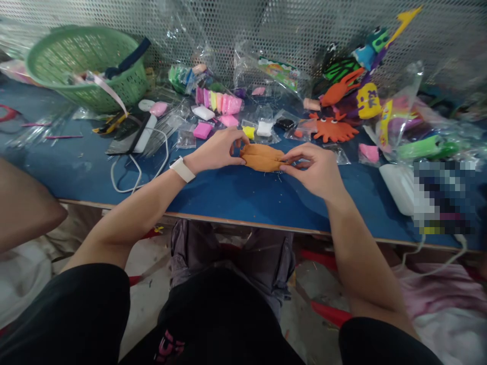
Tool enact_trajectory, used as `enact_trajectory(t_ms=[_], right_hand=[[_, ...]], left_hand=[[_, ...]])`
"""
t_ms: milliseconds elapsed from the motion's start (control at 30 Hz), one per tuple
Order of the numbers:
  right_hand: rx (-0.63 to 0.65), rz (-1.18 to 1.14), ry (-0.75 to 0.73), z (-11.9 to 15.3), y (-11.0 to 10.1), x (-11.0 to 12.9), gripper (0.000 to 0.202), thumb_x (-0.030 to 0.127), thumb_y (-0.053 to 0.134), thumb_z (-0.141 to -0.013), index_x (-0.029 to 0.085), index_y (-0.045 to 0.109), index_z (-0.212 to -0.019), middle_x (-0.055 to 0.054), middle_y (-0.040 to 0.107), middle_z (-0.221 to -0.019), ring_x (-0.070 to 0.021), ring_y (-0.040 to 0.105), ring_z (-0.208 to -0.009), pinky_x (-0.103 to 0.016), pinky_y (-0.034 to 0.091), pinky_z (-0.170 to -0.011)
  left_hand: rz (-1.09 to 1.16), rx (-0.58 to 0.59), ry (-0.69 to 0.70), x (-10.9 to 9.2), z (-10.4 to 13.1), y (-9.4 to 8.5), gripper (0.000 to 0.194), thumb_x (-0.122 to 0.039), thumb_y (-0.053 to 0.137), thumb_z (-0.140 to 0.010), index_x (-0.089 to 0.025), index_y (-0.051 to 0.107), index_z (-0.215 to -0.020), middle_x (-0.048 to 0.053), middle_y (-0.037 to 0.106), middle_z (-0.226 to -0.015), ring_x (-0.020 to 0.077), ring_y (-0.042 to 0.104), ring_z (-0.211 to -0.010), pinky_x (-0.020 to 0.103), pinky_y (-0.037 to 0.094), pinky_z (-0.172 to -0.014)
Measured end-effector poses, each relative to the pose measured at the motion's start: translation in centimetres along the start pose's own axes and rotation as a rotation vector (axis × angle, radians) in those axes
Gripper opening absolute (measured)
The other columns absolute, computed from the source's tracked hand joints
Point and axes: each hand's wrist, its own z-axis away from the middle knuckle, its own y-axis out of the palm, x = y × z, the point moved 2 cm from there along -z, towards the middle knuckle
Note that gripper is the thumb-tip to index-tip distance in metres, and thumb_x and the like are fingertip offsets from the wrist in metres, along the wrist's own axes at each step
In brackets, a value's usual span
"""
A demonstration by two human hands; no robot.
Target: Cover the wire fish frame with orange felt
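An orange-brown piece of modelling clay (262,158), long and flattened with a crease along its middle, is held just above the front part of the blue table. My left hand (218,149), with a white band on the wrist, pinches its left end between thumb and fingers. At the other end, my right hand (317,167) grips the clay's tip with thumb and fingertips. Just behind the clay lie small bagged clay blocks: yellow (248,133), white (264,129), black (285,123) and pink (203,130). An orange clay crab (335,128) sits behind my right hand.
A green basket (87,94) stands at the back left, near a phone (131,134) with a white cable. Multicoloured clay sticks (218,101) lie at the back. Right of me are clay figures, plastic bags and a white case (395,187). Other people sit on both sides.
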Motion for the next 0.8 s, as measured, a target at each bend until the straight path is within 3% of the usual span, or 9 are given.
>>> enact_trajectory(t_ms=[100, 267, 467, 567, 700, 800], right_hand=[[-0.014, 0.016, -0.003, 0.0, 0.0, -0.1, 0.034, 0.061, 0.097, -0.095, 0.029, 0.092, -0.104, -0.011, 0.086, -0.114, -0.0313, 0.085, -0.096, -0.053, 0.077, -0.082], [-0.057, 0.012, -0.045, 0.0, 0.0, 0.0, 0.027, 0.057, 0.096, -0.096, 0.031, 0.092, -0.101, -0.009, 0.086, -0.111, -0.0331, 0.085, -0.096, -0.058, 0.078, -0.084], [-0.07, 0.058, -0.052, -0.1, -0.1, -0.1, 0.028, 0.058, 0.094, -0.096, 0.03, 0.091, -0.101, -0.009, 0.087, -0.11, -0.0322, 0.084, -0.094, -0.057, 0.078, -0.082], [-0.064, 0.079, -0.055, -0.2, -0.1, -0.1, 0.027, 0.057, 0.093, -0.097, 0.03, 0.092, -0.1, -0.009, 0.087, -0.109, -0.0326, 0.083, -0.094, -0.056, 0.077, -0.08], [-0.066, 0.083, -0.065, -0.2, 0.1, 0.0, 0.023, 0.054, 0.091, -0.098, 0.03, 0.091, -0.099, -0.01, 0.087, -0.11, -0.0345, 0.083, -0.095, -0.057, 0.075, -0.08], [-0.055, 0.096, -0.095, -0.2, 0.1, 0.1, 0.015, 0.045, 0.089, -0.099, 0.031, 0.09, -0.099, -0.01, 0.087, -0.11, -0.0355, 0.083, -0.097, -0.06, 0.073, -0.083]], left_hand=[[0.068, 0.027, -0.013, 0.4, 0.0, 0.0, 0.051, -0.03, 0.099, -0.09, -0.02, 0.08, -0.136, 0.013, 0.077, -0.139, 0.0245, 0.079, -0.099, 0.044, 0.065, -0.097], [0.138, 0.049, 0.004, 1.0, -0.1, 0.2, 0.049, -0.031, 0.097, -0.094, -0.019, 0.08, -0.138, 0.014, 0.08, -0.138, 0.0249, 0.081, -0.101, 0.045, 0.067, -0.1], [0.032, -0.001, 0.092, 1.7, -0.3, 0.8, 0.052, -0.034, 0.094, -0.097, -0.021, 0.08, -0.145, 0.016, 0.08, -0.148, 0.0349, 0.078, -0.132, 0.056, 0.061, -0.124], [0.034, 0.016, 0.13, 1.7, -0.4, 1.3, 0.063, -0.038, 0.093, -0.099, -0.022, 0.074, -0.158, 0.019, 0.076, -0.161, 0.0395, 0.071, -0.15, 0.06, 0.055, -0.134], [0.064, 0.045, 0.184, 1.5, -0.6, 2.3, 0.095, -0.043, 0.101, -0.092, -0.027, 0.06, -0.176, 0.02, 0.061, -0.18, 0.0439, 0.058, -0.169, 0.062, 0.048, -0.142], [0.077, 0.072, 0.206, 1.3, -0.7, 3.1, 0.096, -0.039, 0.098, -0.094, -0.026, 0.056, -0.179, 0.022, 0.058, -0.183, 0.0435, 0.057, -0.17, 0.062, 0.047, -0.143]])
